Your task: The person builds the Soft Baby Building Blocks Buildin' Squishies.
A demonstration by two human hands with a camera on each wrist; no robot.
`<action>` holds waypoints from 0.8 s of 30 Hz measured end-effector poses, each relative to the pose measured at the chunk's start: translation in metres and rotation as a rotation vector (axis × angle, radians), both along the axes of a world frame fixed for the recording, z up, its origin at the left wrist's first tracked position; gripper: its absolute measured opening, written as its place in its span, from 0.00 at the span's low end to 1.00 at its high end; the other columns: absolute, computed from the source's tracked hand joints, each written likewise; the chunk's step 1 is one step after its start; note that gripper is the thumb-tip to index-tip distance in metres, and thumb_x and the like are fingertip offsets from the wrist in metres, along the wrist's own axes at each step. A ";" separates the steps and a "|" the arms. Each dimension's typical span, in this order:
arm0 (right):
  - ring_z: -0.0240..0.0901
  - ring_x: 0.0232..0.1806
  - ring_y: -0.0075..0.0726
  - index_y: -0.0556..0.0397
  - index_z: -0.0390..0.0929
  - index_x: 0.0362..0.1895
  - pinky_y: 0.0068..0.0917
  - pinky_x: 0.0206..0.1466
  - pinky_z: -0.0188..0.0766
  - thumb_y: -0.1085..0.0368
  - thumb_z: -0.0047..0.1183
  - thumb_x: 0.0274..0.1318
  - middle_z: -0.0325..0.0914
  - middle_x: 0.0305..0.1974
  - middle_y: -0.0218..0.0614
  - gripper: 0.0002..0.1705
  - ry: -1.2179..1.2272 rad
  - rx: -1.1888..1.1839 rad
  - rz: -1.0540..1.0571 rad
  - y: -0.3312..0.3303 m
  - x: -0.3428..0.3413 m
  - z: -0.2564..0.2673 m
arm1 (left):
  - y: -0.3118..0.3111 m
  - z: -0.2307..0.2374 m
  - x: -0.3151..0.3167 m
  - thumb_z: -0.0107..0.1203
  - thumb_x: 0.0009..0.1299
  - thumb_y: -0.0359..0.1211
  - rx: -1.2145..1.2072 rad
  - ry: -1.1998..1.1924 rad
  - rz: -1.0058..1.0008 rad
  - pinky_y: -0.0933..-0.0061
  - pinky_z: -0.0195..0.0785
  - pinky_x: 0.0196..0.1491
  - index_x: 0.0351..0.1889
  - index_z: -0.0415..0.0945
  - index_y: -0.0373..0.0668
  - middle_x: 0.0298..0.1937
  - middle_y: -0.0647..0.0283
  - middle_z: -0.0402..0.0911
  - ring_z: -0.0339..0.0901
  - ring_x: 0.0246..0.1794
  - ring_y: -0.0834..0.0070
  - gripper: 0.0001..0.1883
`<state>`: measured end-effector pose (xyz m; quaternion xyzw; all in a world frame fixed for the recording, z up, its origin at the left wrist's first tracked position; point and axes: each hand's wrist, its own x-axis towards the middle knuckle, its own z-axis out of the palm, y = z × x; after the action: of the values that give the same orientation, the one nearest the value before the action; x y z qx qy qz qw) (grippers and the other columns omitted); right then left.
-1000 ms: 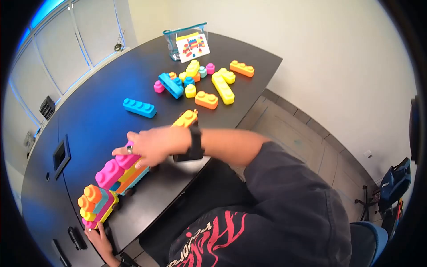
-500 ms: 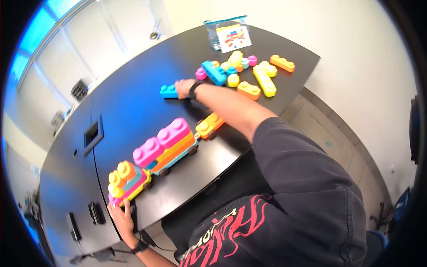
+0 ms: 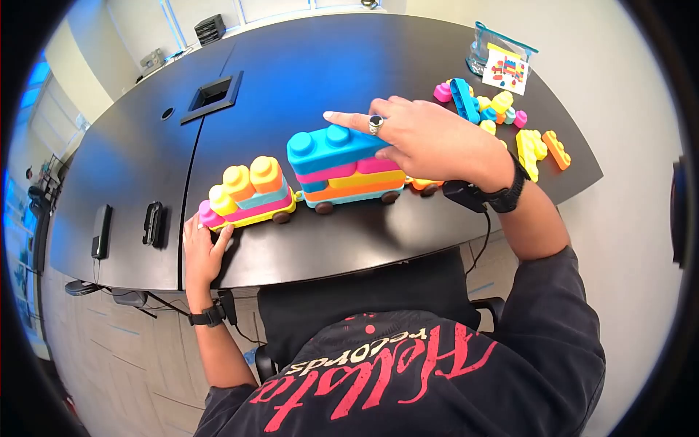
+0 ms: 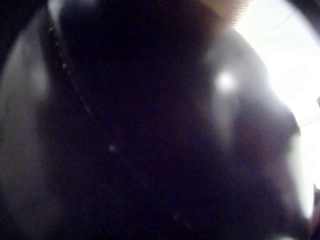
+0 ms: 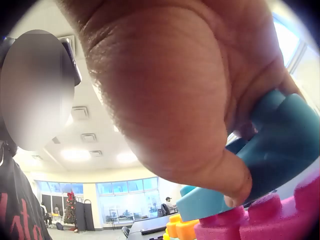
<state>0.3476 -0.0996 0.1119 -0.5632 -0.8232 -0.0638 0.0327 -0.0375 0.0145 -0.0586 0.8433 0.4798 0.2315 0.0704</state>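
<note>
A long blue building block [image 3: 338,149] is in my right hand [image 3: 437,142], with the thumb on its near side and the index finger stretched over its top. It lies over the pink blocks [image 3: 342,172] of the middle wagon; in the right wrist view pink studs [image 5: 265,206] show just beneath the blue block [image 5: 285,150]. My left hand [image 3: 204,255] holds the pink front end of the toy block train [image 3: 251,211], thumb on the near side. Orange and yellow blocks top that front car. Behind the middle wagon, an orange car [image 3: 426,185] is partly hidden by my right wrist.
Loose blocks [image 3: 531,151] in several colours lie at the table's right, before a clear pouch [image 3: 480,49] and picture card [image 3: 506,71]. A table socket box [image 3: 211,97] sits at the back left. Two black objects, one a case [image 3: 152,223], lie left. The left wrist view is mostly dark.
My right hand left the middle wagon, reached to the blue block on the table, took it and brought it over the pink blocks. My left hand stayed at the train's front. The head view turned left.
</note>
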 end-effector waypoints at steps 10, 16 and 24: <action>0.76 0.47 0.50 0.30 0.57 0.78 0.43 0.45 0.78 0.70 0.53 0.55 0.76 0.44 0.42 0.45 -0.067 0.043 -0.091 -0.001 -0.007 -0.014 | 0.006 -0.008 -0.004 0.57 0.73 0.48 0.038 0.013 -0.015 0.54 0.56 0.67 0.60 0.73 0.35 0.62 0.50 0.73 0.65 0.64 0.51 0.28; 0.74 0.46 0.52 0.34 0.58 0.76 0.43 0.45 0.77 0.67 0.55 0.58 0.76 0.44 0.42 0.42 0.064 0.112 -0.111 0.000 0.002 -0.034 | 0.006 -0.008 -0.005 0.57 0.73 0.45 -0.008 0.004 -0.019 0.56 0.54 0.69 0.58 0.75 0.36 0.65 0.50 0.72 0.64 0.66 0.52 0.24; 0.75 0.52 0.52 0.38 0.70 0.67 0.51 0.48 0.74 0.57 0.56 0.52 0.77 0.49 0.47 0.34 0.053 0.204 -0.235 -0.006 -0.018 -0.043 | 0.011 -0.017 -0.008 0.54 0.76 0.45 -0.049 0.022 -0.035 0.55 0.54 0.70 0.56 0.74 0.32 0.65 0.50 0.71 0.62 0.67 0.52 0.23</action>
<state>0.3294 -0.1060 0.0691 -0.6510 -0.7396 -0.1358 0.1038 -0.0451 0.0259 -0.0754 0.8522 0.4711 0.2091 0.0895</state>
